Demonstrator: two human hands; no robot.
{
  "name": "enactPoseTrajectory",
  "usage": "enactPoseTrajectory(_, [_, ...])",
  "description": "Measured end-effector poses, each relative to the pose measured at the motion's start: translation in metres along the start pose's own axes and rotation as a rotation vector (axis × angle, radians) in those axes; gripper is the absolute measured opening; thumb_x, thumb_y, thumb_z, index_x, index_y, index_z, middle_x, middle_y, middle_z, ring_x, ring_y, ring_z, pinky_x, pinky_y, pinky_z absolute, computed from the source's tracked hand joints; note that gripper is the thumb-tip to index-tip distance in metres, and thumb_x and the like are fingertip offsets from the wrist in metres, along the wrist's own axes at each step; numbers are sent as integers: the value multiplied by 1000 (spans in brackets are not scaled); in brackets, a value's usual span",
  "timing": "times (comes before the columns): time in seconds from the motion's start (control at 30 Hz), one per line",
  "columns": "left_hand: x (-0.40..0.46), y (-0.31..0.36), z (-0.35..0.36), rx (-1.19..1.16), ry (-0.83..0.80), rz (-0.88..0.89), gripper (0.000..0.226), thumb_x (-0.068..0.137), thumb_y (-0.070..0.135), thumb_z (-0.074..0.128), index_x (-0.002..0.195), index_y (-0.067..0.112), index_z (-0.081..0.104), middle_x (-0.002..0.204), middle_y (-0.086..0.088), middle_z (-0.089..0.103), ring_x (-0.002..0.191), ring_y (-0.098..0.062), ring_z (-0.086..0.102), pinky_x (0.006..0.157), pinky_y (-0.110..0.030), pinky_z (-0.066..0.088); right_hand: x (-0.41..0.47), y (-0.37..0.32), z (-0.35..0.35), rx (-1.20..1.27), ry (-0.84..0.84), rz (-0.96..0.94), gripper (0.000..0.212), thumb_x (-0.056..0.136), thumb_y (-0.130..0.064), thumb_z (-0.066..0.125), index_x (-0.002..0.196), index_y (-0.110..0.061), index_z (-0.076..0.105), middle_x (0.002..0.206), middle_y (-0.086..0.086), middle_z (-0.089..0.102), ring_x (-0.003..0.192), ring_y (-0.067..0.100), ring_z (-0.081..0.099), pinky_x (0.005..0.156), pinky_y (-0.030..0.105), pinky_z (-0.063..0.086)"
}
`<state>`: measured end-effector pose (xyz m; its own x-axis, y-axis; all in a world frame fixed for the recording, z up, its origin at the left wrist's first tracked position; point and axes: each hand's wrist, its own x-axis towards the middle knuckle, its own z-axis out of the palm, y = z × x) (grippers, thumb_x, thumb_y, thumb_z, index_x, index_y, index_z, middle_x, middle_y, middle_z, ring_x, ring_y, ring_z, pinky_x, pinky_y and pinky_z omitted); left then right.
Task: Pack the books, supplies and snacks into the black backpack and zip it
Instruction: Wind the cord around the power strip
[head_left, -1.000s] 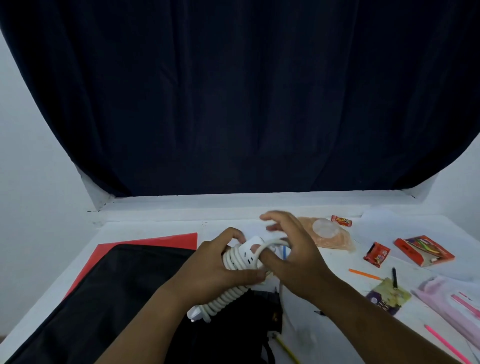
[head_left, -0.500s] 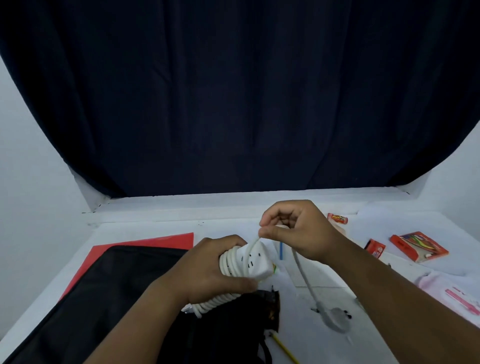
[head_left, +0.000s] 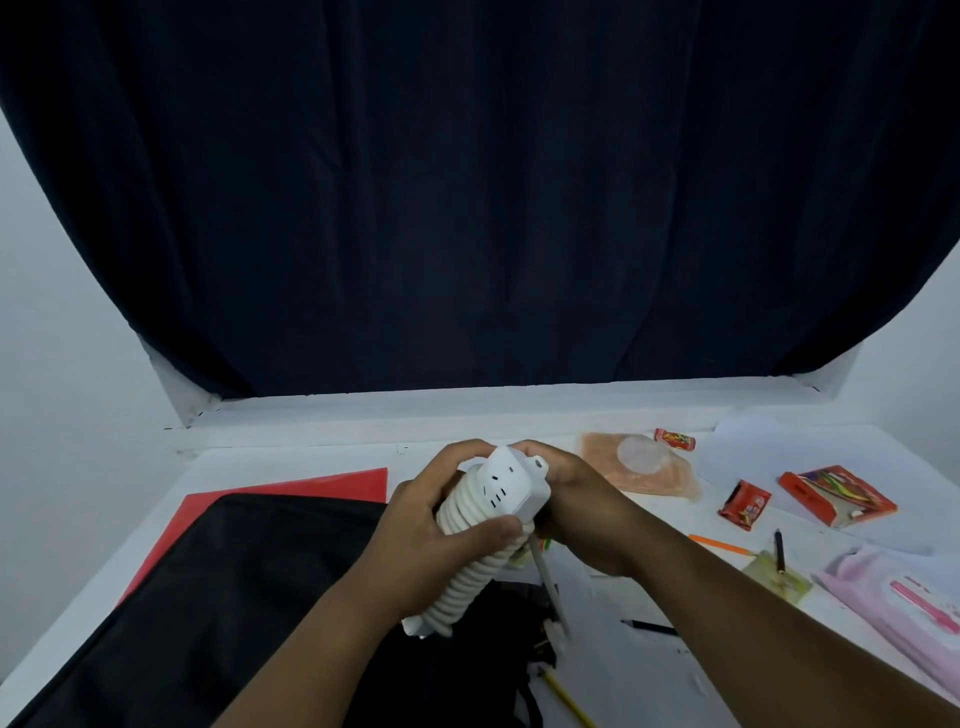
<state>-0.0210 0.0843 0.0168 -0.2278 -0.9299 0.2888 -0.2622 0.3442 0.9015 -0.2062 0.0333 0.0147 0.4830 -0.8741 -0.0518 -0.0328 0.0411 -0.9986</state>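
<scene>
**Head view: both hands clamped on a cord-wrapped power strip above the backpack**

Head camera looks down at a white table (head_left: 311, 457) backed by a dark navy curtain (head_left: 467, 208). Left hand (head_left: 441, 540) grips a white power strip with its white cord coiled round it (head_left: 493, 514), thumb across the front of the coils and fingers curled round the back. Right hand (head_left: 576, 509) holds the same strip from the other side, fingers wrapped behind its socket end. A loose length of the cord hangs down from under the strip, blurred.

Directly below and left of the strip lies the black fabric backpack (head_left: 208, 597), flat on the table, over a red sheet (head_left: 322, 483) that shows past its far edge. Right of the strip lie a clear packet with orange contents (head_left: 639, 467), a small red sweet wrapper (head_left: 674, 439), a red snack sachet (head_left: 744, 504) and an orange box of coloured pencils (head_left: 836, 495). Nearer, still right of the strip, are an orange pen (head_left: 719, 544), a black pen (head_left: 778, 543) and a pink plastic pouch (head_left: 904, 608). A yellow pencil (head_left: 566, 696) lies beside the backpack's near corner.
</scene>
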Motion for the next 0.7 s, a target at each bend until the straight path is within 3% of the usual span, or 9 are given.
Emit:
enactPoseTrajectory(0.07, [1, -3, -2, -38, 76, -9, 48, 70, 49, 80, 112, 35, 62, 99, 1, 72, 86, -16, 71, 69, -29, 58, -6, 9, -3, -34, -70, 94, 25, 95, -24, 54, 117, -16, 62, 100, 25, 67, 78, 34, 63, 70, 41, 53])
enactPoseTrajectory(0.2, [7, -6, -15, -75, 248, -84, 40, 76, 42, 84, 104, 26, 60, 86, -1, 74, 71, -16, 71, 61, -27, 55, -25, 30, -10, -276, -90, 92, 11, 97, -19, 60, 107, -19, 64, 72, -3, 67, 60, 15, 59, 61, 29, 47])
enactPoseTrajectory(0.27, [8, -6, -18, -7, 276, -110, 43, 73, 44, 81, 105, 26, 59, 84, 1, 74, 70, -15, 72, 60, -26, 56, -30, 32, -14, -470, -41, 38, 7, 94, -20, 65, 96, -26, 68, 70, -10, 65, 59, 7, 58, 62, 30, 50])
enactPoseTrajectory(0.37, [7, -12, -16, 96, 281, -127, 40, 75, 44, 81, 104, 31, 57, 85, 6, 73, 70, -13, 71, 61, -29, 58, -35, 27, -18, -751, 11, -12, 15, 92, -23, 65, 103, -32, 67, 75, -11, 62, 63, 3, 57, 65, 24, 48])
enactPoseTrajectory(0.47, [9, -22, -15, 224, 242, -143, 41, 78, 48, 81, 107, 37, 53, 90, 13, 71, 76, -8, 69, 68, -34, 61, -37, 21, -19, -1032, 74, -170, 24, 92, -22, 62, 113, -31, 67, 93, -9, 63, 81, 12, 59, 72, 29, 50])
enactPoseTrajectory(0.53, [11, -27, -18, 292, 180, -162, 45, 78, 56, 78, 110, 39, 51, 92, 17, 70, 79, -5, 69, 72, -35, 61, -36, 17, -20, -1282, 131, -381, 27, 85, -14, 63, 105, -29, 71, 88, -6, 60, 79, 18, 57, 68, 33, 47])
enactPoseTrajectory(0.6, [12, -29, -19, 348, 108, -171, 49, 77, 64, 75, 113, 41, 51, 92, 18, 70, 81, -3, 69, 75, -36, 60, -34, 13, -22, -1454, 207, -562, 39, 65, -2, 71, 92, -31, 75, 76, -7, 55, 69, 18, 52, 68, 33, 44])
enactPoseTrajectory(0.7, [12, -25, -20, 406, 21, -154, 53, 75, 72, 71, 117, 45, 54, 100, 22, 70, 90, 1, 67, 80, -34, 59, -31, 5, -21, -1498, 260, -679, 52, 55, 6, 78, 85, -36, 76, 81, -11, 52, 79, 17, 52, 95, 43, 36])
